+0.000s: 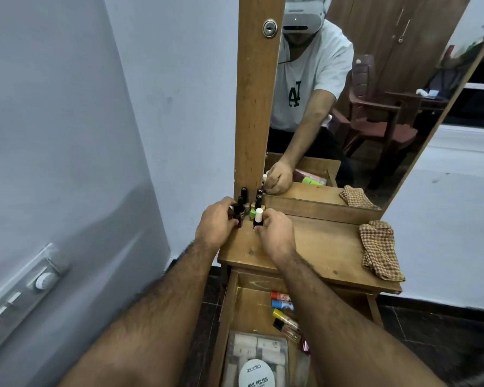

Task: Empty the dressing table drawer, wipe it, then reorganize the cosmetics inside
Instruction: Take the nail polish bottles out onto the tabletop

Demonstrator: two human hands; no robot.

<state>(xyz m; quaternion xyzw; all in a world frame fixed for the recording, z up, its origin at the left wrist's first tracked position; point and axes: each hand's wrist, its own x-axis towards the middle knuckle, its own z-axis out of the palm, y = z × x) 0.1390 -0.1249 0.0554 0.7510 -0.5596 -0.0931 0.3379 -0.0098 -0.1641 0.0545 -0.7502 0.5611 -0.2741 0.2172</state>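
On the wooden dressing table top [319, 247], my left hand [215, 224] grips a dark nail polish bottle [238, 212] at the far left corner. My right hand [277, 236] pinches a dark bottle with a white cap [258, 217] standing on the top. Behind them stand several small bottles [252, 203] against the mirror post. Below, the open drawer [229, 303] holds small coloured bottles [281, 303], a perfume bottle [287, 328] and a clear nail polish kit with a white round label [256, 367]. My forearms cover part of the drawer.
A checked brown cloth [380, 250] lies crumpled at the right end of the table top. The mirror [375, 107] stands behind the top in a wooden frame [256, 107]. A white wall with a switch panel [25, 294] is at the left.
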